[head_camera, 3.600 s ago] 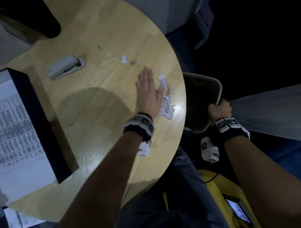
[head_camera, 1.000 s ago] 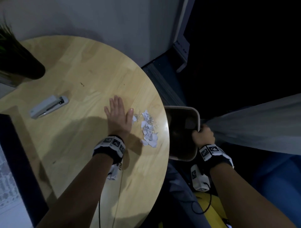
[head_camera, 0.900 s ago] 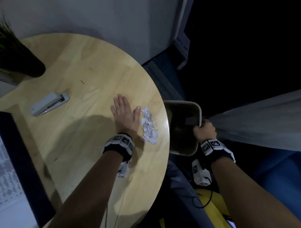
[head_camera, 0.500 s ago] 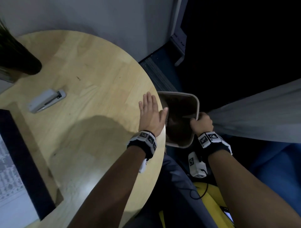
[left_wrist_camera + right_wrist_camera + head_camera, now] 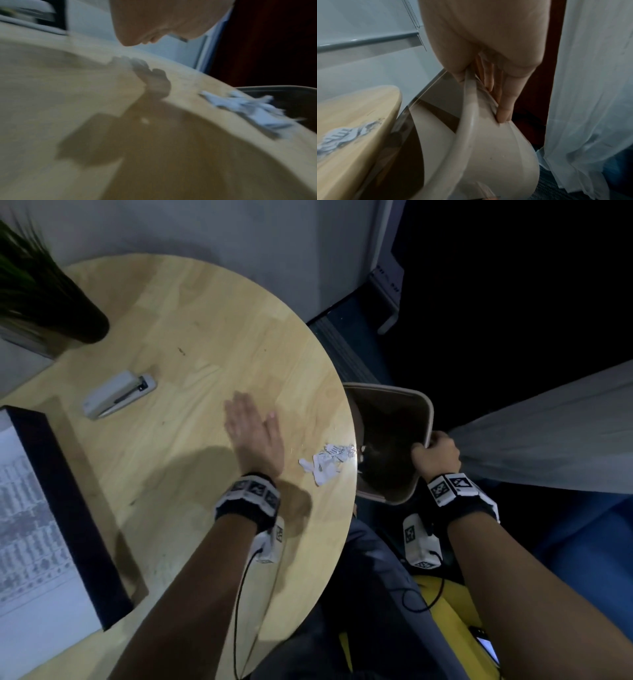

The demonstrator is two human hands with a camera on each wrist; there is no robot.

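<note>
A small heap of torn paper scraps (image 5: 327, 461) with staples lies at the right edge of the round wooden table (image 5: 191, 344), right beside the rim of a beige waste bin (image 5: 390, 398). My left hand (image 5: 251, 433) is flat, fingers straight, over the table a little left of the scraps (image 5: 247, 106). My right hand (image 5: 435, 455) grips the bin's rim (image 5: 467, 108), thumb inside and fingers outside, and holds the bin tilted against the table edge (image 5: 368, 108). The scraps (image 5: 342, 136) show blurred in the right wrist view.
A grey stapler (image 5: 118, 394) lies at the table's left. A dark plant pot (image 5: 65, 316) stands at the back left. A dark-framed printed sheet (image 5: 30, 508) lies at the left edge. A pale curtain (image 5: 555, 433) hangs right of the bin.
Half a second ago my left hand was at the table edge by the bin; now it has drawn back to the left, with scraps lying at the edge. The right hand keeps holding the bin.
</note>
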